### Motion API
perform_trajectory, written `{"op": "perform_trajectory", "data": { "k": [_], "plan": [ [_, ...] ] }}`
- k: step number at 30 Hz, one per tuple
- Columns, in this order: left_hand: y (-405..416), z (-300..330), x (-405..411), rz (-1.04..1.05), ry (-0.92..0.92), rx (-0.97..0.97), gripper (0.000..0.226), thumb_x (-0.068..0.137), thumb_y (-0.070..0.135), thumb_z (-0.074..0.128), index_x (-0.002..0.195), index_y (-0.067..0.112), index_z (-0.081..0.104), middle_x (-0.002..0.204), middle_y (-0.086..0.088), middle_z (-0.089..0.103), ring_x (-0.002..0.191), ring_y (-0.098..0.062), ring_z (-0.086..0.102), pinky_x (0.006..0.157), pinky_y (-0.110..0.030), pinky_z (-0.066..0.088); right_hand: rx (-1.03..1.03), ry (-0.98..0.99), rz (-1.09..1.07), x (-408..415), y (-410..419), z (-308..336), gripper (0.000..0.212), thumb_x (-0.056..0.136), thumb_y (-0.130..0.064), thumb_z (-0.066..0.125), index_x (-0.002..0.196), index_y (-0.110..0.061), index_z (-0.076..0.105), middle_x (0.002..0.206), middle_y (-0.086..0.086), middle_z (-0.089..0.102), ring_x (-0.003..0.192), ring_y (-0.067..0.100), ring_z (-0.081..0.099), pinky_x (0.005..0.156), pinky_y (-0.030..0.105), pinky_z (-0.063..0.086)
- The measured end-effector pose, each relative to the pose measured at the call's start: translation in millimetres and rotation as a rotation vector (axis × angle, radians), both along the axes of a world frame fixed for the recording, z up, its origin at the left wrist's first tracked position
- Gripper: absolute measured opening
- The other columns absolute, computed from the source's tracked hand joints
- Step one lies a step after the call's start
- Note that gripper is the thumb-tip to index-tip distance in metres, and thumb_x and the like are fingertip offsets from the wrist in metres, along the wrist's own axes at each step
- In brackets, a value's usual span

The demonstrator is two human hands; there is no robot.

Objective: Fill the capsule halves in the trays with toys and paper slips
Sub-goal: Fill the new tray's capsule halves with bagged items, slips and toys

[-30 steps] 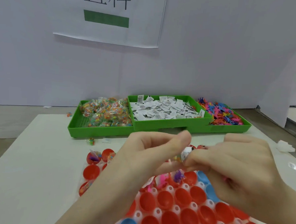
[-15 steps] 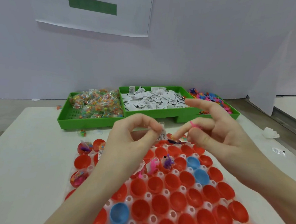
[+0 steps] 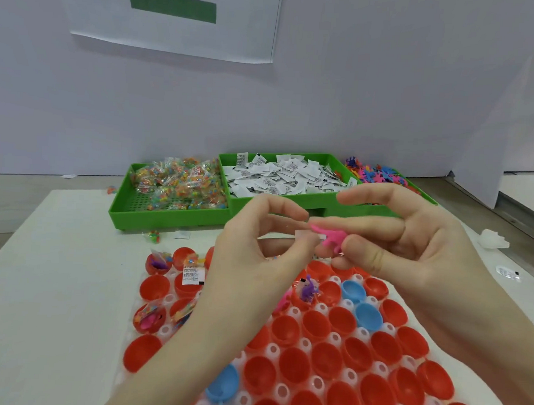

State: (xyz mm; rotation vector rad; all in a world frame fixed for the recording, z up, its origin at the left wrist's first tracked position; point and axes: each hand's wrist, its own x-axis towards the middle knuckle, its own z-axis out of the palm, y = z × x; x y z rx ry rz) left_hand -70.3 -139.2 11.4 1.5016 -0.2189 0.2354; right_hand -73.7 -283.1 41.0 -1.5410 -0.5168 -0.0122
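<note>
A white tray (image 3: 166, 330) of red and blue capsule halves (image 3: 312, 325) covers the near table. Several halves at its far left hold toys and paper slips (image 3: 191, 274); a purple toy (image 3: 309, 292) sits in one near the middle. Above the tray, my left hand (image 3: 256, 257) pinches a small white paper slip (image 3: 304, 234). My right hand (image 3: 411, 250) pinches a pink toy (image 3: 332, 238) between thumb and fingers, its index finger stretched out. The two hands meet at the fingertips.
Three green bins stand at the back: bagged colourful toys (image 3: 177, 183) on the left, paper slips (image 3: 285, 177) in the middle, loose pink and blue toys (image 3: 381, 177) on the right. A stray bag (image 3: 154, 236) lies before them. Crumpled white paper (image 3: 494, 240) lies far right.
Both hands have stayed above the tray and drawn together at the fingertips. The pink toy now shows plainly in my right hand. The camera has tilted lower.
</note>
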Motion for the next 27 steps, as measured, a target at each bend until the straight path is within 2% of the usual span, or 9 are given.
{"op": "perform_trajectory", "data": {
  "k": [4, 7, 9, 11, 15, 17, 20, 24, 27],
  "plan": [
    [-0.8, 3.0, -2.6, -0.048, 0.039, -0.093, 0.026, 0.071, -0.002, 0.073, 0.075, 0.018, 0.058, 0.069, 0.002, 0.071, 0.059, -0.011, 0.068, 0.054, -0.018, 0.052, -0.032, -0.070, -0.104, -3.4, -0.1, 3.1, 0.025, 0.054, -0.012, 0.065, 0.079, -0.014, 0.066, 0.070, 0.002, 0.072, 0.057, 0.015, 0.069, 0.055, 0.015, 0.052],
    [1.1, 6.1, -2.5, -0.135, 0.135, -0.239, 0.029, 0.053, -0.002, 0.079, 0.068, 0.019, 0.068, 0.073, -0.006, 0.073, 0.064, -0.015, 0.070, 0.056, -0.021, 0.055, -0.103, -0.139, -0.148, -4.5, -0.1, 4.6, 0.020, 0.052, -0.017, 0.068, 0.072, -0.019, 0.070, 0.066, -0.001, 0.072, 0.061, 0.010, 0.069, 0.058, 0.014, 0.053],
    [3.3, 6.8, -2.4, -0.201, 0.227, -0.360, 0.036, 0.043, 0.000, 0.081, 0.074, 0.014, 0.071, 0.074, -0.009, 0.073, 0.066, -0.017, 0.071, 0.055, -0.020, 0.054, -0.166, -0.219, -0.213, -4.6, 0.0, 5.5, 0.016, 0.057, -0.021, 0.067, 0.072, -0.022, 0.071, 0.069, -0.006, 0.072, 0.064, 0.007, 0.069, 0.061, 0.013, 0.053],
    [3.6, 7.9, -2.3, -0.254, 0.281, -0.437, 0.034, 0.045, 0.008, 0.071, 0.078, 0.009, 0.074, 0.075, -0.009, 0.073, 0.067, -0.016, 0.071, 0.056, -0.019, 0.054, -0.199, -0.263, -0.220, -5.3, 1.2, 6.2, 0.012, 0.062, -0.019, 0.071, 0.074, -0.022, 0.071, 0.072, -0.008, 0.072, 0.066, 0.005, 0.069, 0.064, 0.014, 0.053],
    [2.2, 9.4, -2.7, -0.308, 0.358, -0.550, 0.031, 0.045, 0.005, 0.065, 0.072, 0.014, 0.077, 0.074, -0.005, 0.073, 0.067, -0.011, 0.070, 0.054, -0.018, 0.054, -0.328, -0.377, -0.249, -4.8, 4.2, 7.8, 0.015, 0.067, -0.011, 0.073, 0.075, -0.023, 0.072, 0.077, -0.006, 0.072, 0.071, 0.004, 0.067, 0.067, 0.015, 0.053],
    [2.1, 9.1, -2.3, -0.341, 0.400, -0.596, 0.030, 0.048, 0.006, 0.065, 0.075, 0.013, 0.076, 0.076, -0.005, 0.074, 0.067, -0.010, 0.070, 0.055, -0.019, 0.055, -0.337, -0.374, -0.266, -2.4, 3.8, 9.5, 0.020, 0.067, -0.005, 0.076, 0.074, -0.023, 0.072, 0.077, -0.005, 0.068, 0.070, 0.006, 0.066, 0.065, 0.014, 0.052],
    [2.1, 8.5, -1.3, -0.380, 0.443, -0.640, 0.030, 0.053, 0.010, 0.065, 0.081, 0.010, 0.075, 0.079, -0.005, 0.074, 0.070, -0.010, 0.070, 0.057, -0.018, 0.055, -0.306, -0.325, -0.246, 0.1, 3.7, 11.4, 0.024, 0.068, 0.001, 0.072, 0.074, -0.022, 0.072, 0.079, -0.001, 0.068, 0.066, 0.009, 0.067, 0.063, 0.016, 0.054],
    [4.3, 9.4, -0.6, -0.397, 0.426, -0.627, 0.029, 0.059, 0.011, 0.063, 0.085, 0.010, 0.074, 0.087, -0.007, 0.074, 0.078, -0.012, 0.071, 0.061, -0.018, 0.056, -0.299, -0.280, -0.287, 1.2, 3.8, 11.3, 0.033, 0.068, -0.001, 0.073, 0.081, -0.031, 0.067, 0.084, -0.012, 0.069, 0.059, 0.005, 0.066, 0.060, 0.012, 0.052],
    [5.4, 7.6, -0.3, -0.369, 0.380, -0.562, 0.028, 0.064, 0.014, 0.061, 0.089, 0.012, 0.072, 0.092, -0.007, 0.073, 0.084, -0.012, 0.070, 0.067, -0.019, 0.056, -0.371, -0.284, -0.314, 3.9, 4.3, 9.6, 0.038, 0.068, -0.002, 0.073, 0.087, -0.034, 0.064, 0.080, -0.016, 0.070, 0.061, 0.002, 0.066, 0.061, 0.010, 0.051]
  ]
}}
